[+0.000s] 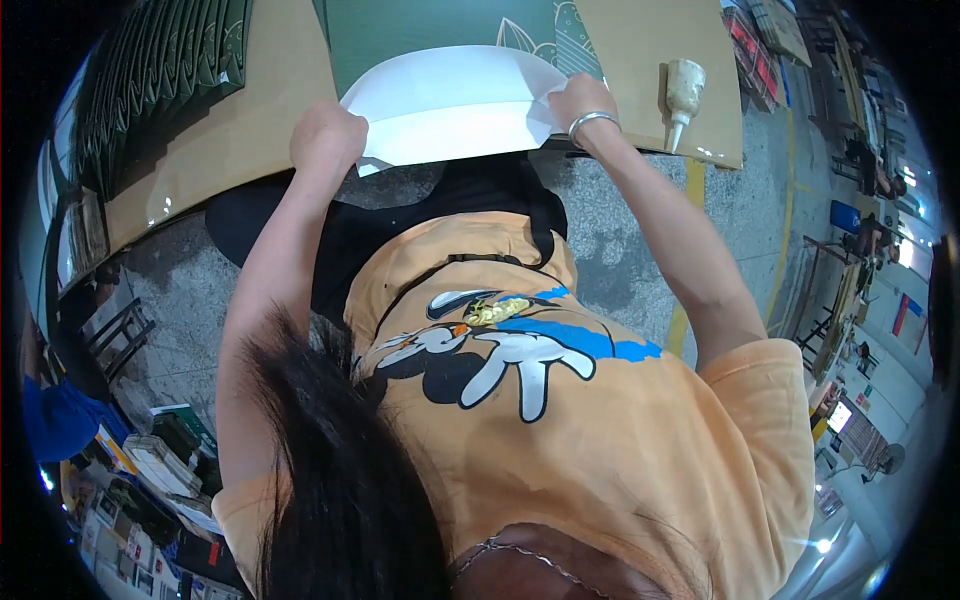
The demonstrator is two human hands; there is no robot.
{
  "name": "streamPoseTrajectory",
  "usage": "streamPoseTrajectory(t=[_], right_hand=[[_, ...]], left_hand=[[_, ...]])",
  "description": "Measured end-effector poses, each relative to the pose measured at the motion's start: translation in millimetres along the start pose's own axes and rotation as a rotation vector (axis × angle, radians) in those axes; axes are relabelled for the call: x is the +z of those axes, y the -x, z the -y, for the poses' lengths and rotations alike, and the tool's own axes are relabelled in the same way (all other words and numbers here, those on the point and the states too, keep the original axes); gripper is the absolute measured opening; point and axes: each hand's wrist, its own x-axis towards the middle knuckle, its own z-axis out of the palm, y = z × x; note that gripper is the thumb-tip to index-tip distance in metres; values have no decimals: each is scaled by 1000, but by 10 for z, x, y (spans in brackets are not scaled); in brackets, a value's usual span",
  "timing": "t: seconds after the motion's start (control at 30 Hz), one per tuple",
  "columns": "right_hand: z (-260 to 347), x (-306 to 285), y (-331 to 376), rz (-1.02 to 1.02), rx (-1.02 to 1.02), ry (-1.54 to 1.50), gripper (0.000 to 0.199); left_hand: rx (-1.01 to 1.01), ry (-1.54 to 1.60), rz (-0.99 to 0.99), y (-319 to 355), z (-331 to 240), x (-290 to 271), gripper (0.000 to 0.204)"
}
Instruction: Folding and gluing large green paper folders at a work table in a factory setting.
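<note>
A white sheet [455,100] with a crease across it spans the space between my hands at the table's near edge, its far side bowed into a curve. My left hand [330,138] is closed on its left end. The right end is pinched in my right hand [583,100], which has a silver bangle at the wrist. Both sets of fingertips are partly hidden. Behind the white sheet lies a dark green printed sheet [430,25] with pale line patterns; its near part is covered from sight.
A glue bottle [685,90] with a pointed nozzle lies on the cardboard-topped table [640,50], right of my right hand. Dark green folded bags [165,80] stand in a row at the left. Stacked bundles [765,50] sit beyond the table's right edge.
</note>
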Motion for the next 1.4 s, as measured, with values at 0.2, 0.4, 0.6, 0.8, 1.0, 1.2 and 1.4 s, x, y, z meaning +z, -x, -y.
streamPoseTrajectory(t=[0.2, 0.4, 0.6, 0.8, 1.0, 1.2, 1.4], right_hand=[[-117, -31, -130, 102, -75, -48, 37], [-14, -42, -130, 221, -42, 5, 34], [-61, -256, 21, 303, -43, -264, 33], [23, -223, -11, 349, 70, -140, 25], [95, -113, 4, 221, -33, 14, 24], [202, -14, 55, 65, -5, 174, 30], [222, 22, 135, 73, 61, 80, 38]], left_hand=[[-53, 246, 293, -241, 119, -43, 31], [133, -26, 84, -87, 38, 61, 31], [112, 250, 359, -230, 302, 53, 34], [140, 159, 122, -57, 187, 75, 34], [39, -110, 146, 111, -203, -21, 41], [163, -136, -242, 209, -207, 259, 73], [383, 89, -592, -11, -175, 662, 84]])
